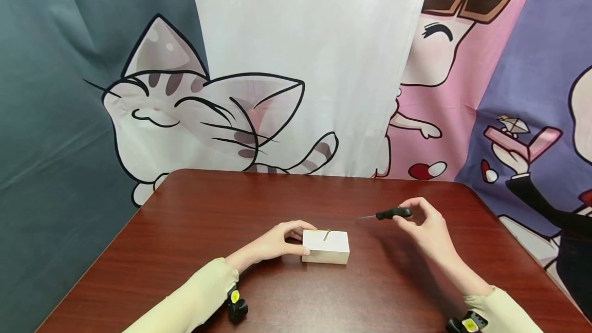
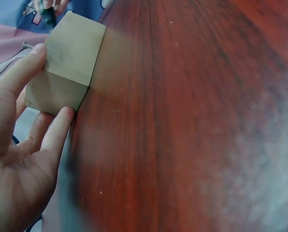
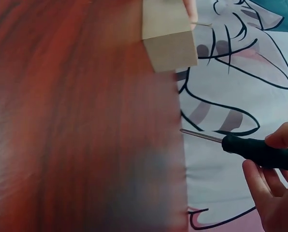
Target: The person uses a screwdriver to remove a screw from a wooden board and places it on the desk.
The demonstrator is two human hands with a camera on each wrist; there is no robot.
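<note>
A pale wooden block [image 1: 326, 256] lies on the table, and a brass-coloured screw [image 1: 327, 235] sticks up from its top face. My left hand [image 1: 278, 240] grips the block's left end, thumb on the near side and fingers behind. In the left wrist view, the thumb and fingertips press against the block [image 2: 76, 48]. To the right, my right hand [image 1: 429, 227] holds a screwdriver [image 1: 393, 213] by its dark handle, raised above the table. Its thin metal shaft [image 3: 202, 136] points left toward the block, and the tip is apart from the screw.
The reddish-brown wooden table [image 1: 222, 199] spreads around both hands. Behind its far edge hangs a cloth backdrop [image 1: 314, 30] printed with a cartoon cat and figures. A black device is strapped on each wrist, the left one [image 1: 237, 306] close above the table.
</note>
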